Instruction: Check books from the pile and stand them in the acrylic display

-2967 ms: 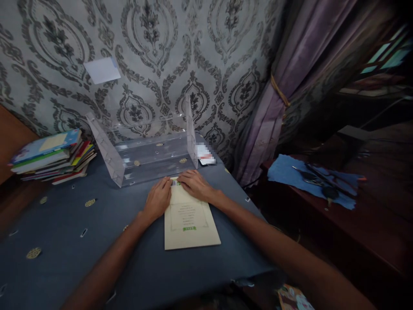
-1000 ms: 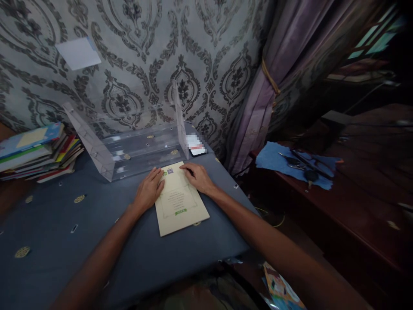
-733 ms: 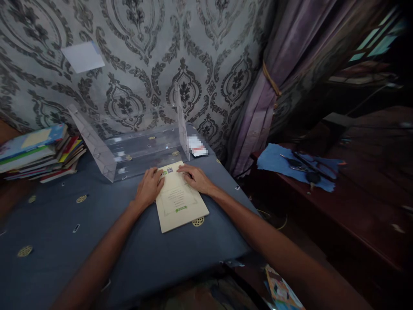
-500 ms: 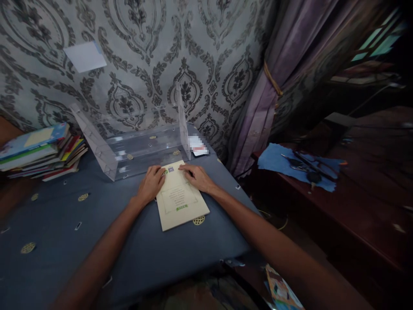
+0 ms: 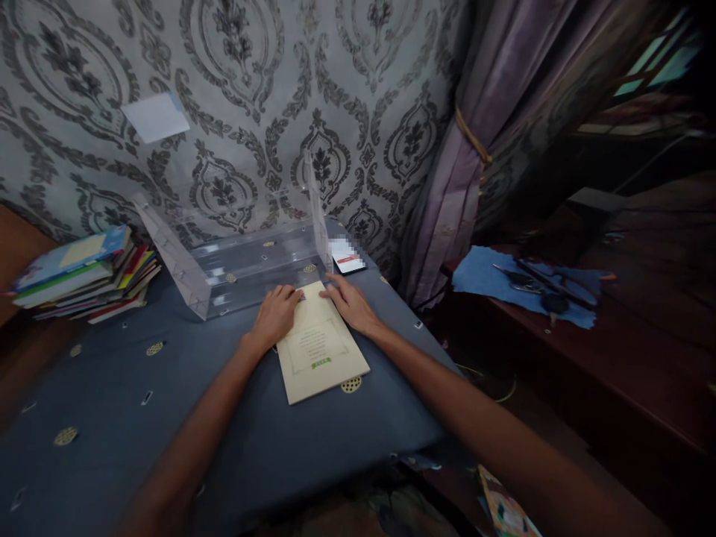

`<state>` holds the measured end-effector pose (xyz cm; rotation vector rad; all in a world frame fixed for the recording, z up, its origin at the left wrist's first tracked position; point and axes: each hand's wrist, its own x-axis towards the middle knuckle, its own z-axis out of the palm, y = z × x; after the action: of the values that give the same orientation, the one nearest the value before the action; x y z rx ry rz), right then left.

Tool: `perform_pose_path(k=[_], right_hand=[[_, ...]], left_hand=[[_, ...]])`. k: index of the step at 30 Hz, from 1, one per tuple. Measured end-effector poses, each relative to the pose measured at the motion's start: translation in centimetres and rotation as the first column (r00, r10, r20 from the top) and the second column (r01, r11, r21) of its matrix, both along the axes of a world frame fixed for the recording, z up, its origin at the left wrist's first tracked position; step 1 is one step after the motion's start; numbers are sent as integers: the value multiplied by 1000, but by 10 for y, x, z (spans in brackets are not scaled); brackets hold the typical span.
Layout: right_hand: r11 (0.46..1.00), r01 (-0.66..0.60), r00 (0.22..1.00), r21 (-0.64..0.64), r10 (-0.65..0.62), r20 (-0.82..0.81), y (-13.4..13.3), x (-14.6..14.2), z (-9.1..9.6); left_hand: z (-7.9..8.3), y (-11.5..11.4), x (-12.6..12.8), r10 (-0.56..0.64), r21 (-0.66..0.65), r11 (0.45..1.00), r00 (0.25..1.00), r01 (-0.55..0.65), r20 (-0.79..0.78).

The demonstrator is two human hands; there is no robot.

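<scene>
A cream-coloured booklet (image 5: 318,354) lies flat on the cloth-covered table, with a green mark and small print on its cover. My left hand (image 5: 278,315) rests on its upper left part, fingers laid over the cover and hiding most of a small printed code. At the upper right edge is my right hand (image 5: 352,303), its thumb on the cover and its index finger stretched out past the edge. Neither hand is closed around the booklet. Just beyond it stands a clear plastic rack (image 5: 257,257) with pale side panels.
A stack of books (image 5: 83,272) sits at the table's left. Right of the rack lies a white card-like item (image 5: 347,255), partly blurred out. A dark red surface (image 5: 632,373) on the right holds a blue cloth (image 5: 475,272) with tools. A purple curtain (image 5: 441,201) hangs behind.
My left hand has slid right across the booklet's top, covering the code. My right hand's index finger has moved off the cover, and its thumb now rests there. The view has shifted slightly.
</scene>
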<state>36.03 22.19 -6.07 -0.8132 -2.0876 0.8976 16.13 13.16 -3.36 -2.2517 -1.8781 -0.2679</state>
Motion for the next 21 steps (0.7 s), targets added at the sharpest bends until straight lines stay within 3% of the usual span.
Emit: perform_pose_path(k=[8,14,21], right_hand=[[999,16,998,-39,-19,-58,5,0,-2],[998,15,998,-58,-18,-66,4,-2,-2],[999,36,998,-33,-38,-41,1,-1,1]], left_hand=[[-1,-3,36,-196,22,981,969,194,151],[0,-24,51,-303,-22,948,926,316,225],[3,-59,69,-442,-77,872,847,483,296]])
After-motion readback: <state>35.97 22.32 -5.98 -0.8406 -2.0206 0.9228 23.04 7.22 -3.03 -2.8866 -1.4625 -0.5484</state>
